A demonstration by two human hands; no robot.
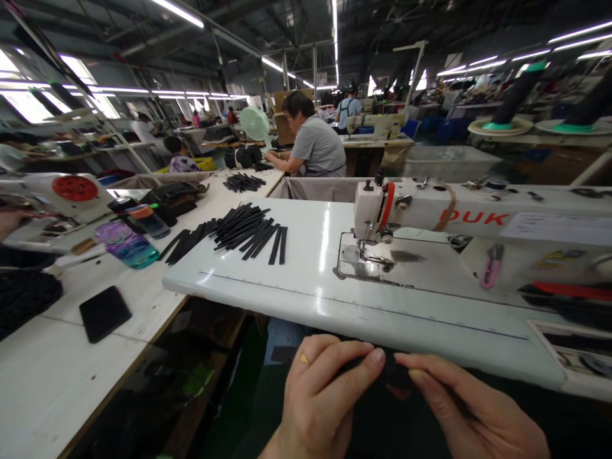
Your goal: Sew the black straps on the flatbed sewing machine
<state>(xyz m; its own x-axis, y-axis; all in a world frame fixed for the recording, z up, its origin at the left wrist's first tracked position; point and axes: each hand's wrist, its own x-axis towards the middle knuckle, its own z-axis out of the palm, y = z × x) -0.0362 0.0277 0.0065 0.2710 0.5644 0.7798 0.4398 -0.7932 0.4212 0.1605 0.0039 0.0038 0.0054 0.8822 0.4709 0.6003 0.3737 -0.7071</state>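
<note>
Just in front of the sewing table's near edge, my left hand (325,389) pinches a small black piece (394,370) between thumb and fingers. My right hand (471,408) grips the same piece from the other side with thumb and forefinger. It looks like a black fabric strip, but the dark background and the fingers hide its outline. Beyond my hands stands a white sewing machine (430,207), its presser foot (370,255) over the metal plate. A fanned pile of black strips (243,229) lies on the tabletop, left of the machine.
On the left-hand table (62,376) lie a black phone (104,313) and a purple-and-teal bottle (128,244). A small pink-handled tool (492,266) rests by the machine's body. Further back, a person in grey (318,143) works beside a green fan (255,123). Thread cones (514,102) stand at right.
</note>
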